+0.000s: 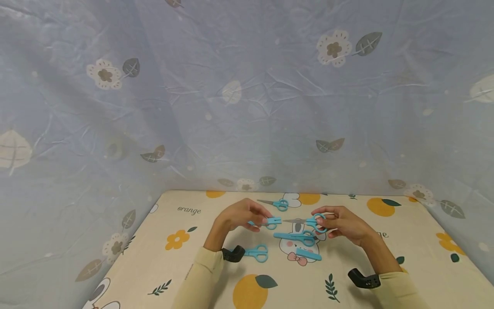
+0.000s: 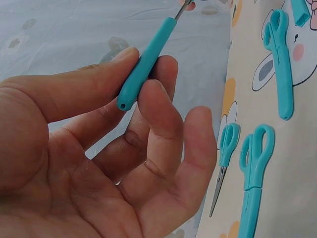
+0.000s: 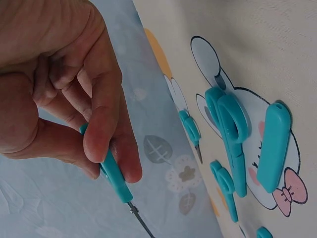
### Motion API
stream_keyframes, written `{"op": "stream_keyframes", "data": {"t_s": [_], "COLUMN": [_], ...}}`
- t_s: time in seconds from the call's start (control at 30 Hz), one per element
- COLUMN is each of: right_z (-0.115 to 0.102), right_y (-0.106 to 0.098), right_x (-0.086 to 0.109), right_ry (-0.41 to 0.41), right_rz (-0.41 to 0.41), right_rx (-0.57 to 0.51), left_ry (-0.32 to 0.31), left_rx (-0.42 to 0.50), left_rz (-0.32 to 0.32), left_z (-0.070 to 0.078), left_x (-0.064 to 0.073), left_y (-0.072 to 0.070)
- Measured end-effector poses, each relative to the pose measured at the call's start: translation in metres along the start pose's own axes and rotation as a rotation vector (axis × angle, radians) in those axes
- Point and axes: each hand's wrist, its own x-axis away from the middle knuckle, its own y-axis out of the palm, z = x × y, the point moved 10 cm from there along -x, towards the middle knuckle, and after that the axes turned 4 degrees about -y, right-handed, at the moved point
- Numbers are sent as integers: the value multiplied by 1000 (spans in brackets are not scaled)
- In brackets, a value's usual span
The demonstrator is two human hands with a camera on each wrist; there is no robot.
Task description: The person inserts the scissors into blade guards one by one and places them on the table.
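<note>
My left hand (image 1: 247, 214) pinches a teal blade cover (image 2: 148, 64) between thumb and fingertips. My right hand (image 1: 343, 223) grips a pair of scissors (image 1: 313, 222) by its teal handle, metal blades pointing left. In the head view the blade tip is right at the cover's mouth, most of the blade bare. On the cloth below lie covered scissors (image 1: 305, 237) and a loose teal cover (image 1: 308, 255). Another covered pair (image 2: 253, 173) lies under the left hand, partly hidden in the head view. Behind it are uncovered scissors (image 1: 281, 204).
More teal scissors (image 1: 259, 253) lie beside the left wrist, partly hidden by the black wrist camera (image 1: 233, 254). A cream cloth (image 1: 208, 279) with oranges and a rabbit print covers the table. A grey-blue patterned curtain (image 1: 247, 128) hangs along the far edge and sides.
</note>
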Motion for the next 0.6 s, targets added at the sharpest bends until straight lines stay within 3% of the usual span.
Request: {"op": "stream_keyframes", "data": {"t_s": [0.33, 0.6], "right_z": [0, 1], "right_y": [0, 2], "right_x": [-1, -4], "right_ry": [8, 25], "right_rz": [5, 5], "right_rx": [4, 17], "left_ry": [-18, 2], "left_rx": [3, -9], "left_rz": [-14, -26], "left_z": [1, 4], "left_x": [-1, -4], "left_y": [3, 6]}}
